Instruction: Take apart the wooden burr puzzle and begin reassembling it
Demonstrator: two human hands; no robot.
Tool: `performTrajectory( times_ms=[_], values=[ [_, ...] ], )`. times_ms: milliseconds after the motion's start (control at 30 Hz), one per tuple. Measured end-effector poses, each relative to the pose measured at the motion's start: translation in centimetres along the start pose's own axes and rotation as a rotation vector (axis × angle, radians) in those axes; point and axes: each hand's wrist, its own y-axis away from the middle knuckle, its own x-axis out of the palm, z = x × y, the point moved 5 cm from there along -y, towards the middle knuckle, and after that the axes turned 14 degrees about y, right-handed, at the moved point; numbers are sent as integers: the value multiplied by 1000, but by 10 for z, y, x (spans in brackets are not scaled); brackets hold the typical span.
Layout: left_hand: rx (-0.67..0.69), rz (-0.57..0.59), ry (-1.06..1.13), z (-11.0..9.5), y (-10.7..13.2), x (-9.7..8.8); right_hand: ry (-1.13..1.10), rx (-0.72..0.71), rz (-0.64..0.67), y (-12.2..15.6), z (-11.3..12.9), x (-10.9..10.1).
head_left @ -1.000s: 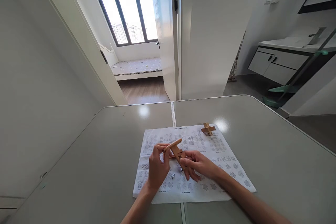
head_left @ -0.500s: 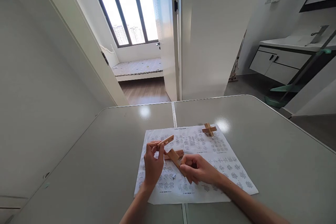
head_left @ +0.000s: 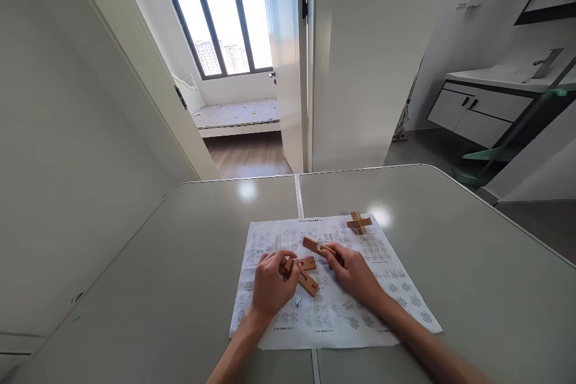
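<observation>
A printed instruction sheet point(head_left: 333, 318) lies on the grey table point(head_left: 450, 288). My left hand point(head_left: 270, 285) rests on the sheet, fingers curled on crossed wooden puzzle pieces point(head_left: 305, 273) lying there. My right hand point(head_left: 355, 273) pinches the end of another wooden piece point(head_left: 312, 245) just beyond them, held low over the paper. A small assembled wooden cross point(head_left: 358, 222) stands at the sheet's far right corner, apart from both hands.
The table is in two halves with a seam point(head_left: 299, 195) running toward me. Beyond its far edge stand an open door point(head_left: 283, 60) to a bedroom and a white wall. A vanity cabinet point(head_left: 477, 114) and a green mop point(head_left: 490, 153) are at the right.
My left hand has lowered from holding a piece in the air onto the pieces on the sheet. My right hand moved forward and now holds a separate piece farther from me.
</observation>
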Motion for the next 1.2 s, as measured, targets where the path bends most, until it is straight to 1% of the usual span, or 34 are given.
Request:
performTrajectory(
  times_ms=[67, 167, 267, 333, 433, 567, 633, 700, 767, 933, 1033, 1133, 1200],
  values=[
    [40, 6, -99, -2, 1, 1, 21, -27, -10, 1, 1, 1],
    [49, -18, -190, -1, 1, 0, 37, -25, -55, 1, -4, 3],
    [69, -50, -154, 0, 1, 0, 41, -26, -89, 0, -9, 4],
    [103, -19, -95, -1, 2, 1, 47, -51, -88, 0, -9, 5],
    [154, 98, -45, -7, 4, 3, 49, -114, -48, 0, -6, 6],
    [207, 330, -41, -15, 7, 9, 37, -181, 15, 2, -2, 8],
    [214, 432, -61, -14, 8, 13, 11, -188, 31, 3, 0, 7],
    [202, 480, -95, -10, 9, 17, -26, -154, 36, 3, 0, 7],
    [169, 456, -140, -2, 8, 19, -59, -97, 31, 2, -1, 5],
    [49, 267, -267, 25, 4, 13, -55, -28, 12, 1, -2, 3],
    [-37, 147, -354, 45, -1, 3, -74, -12, 0, 1, -3, 2],
    [-140, 47, -407, 66, -8, -11, -103, -13, 12, 0, -2, 3],
    [-199, 14, -408, 79, -14, -22, -102, -11, 21, 0, -1, 2]
  ],
)
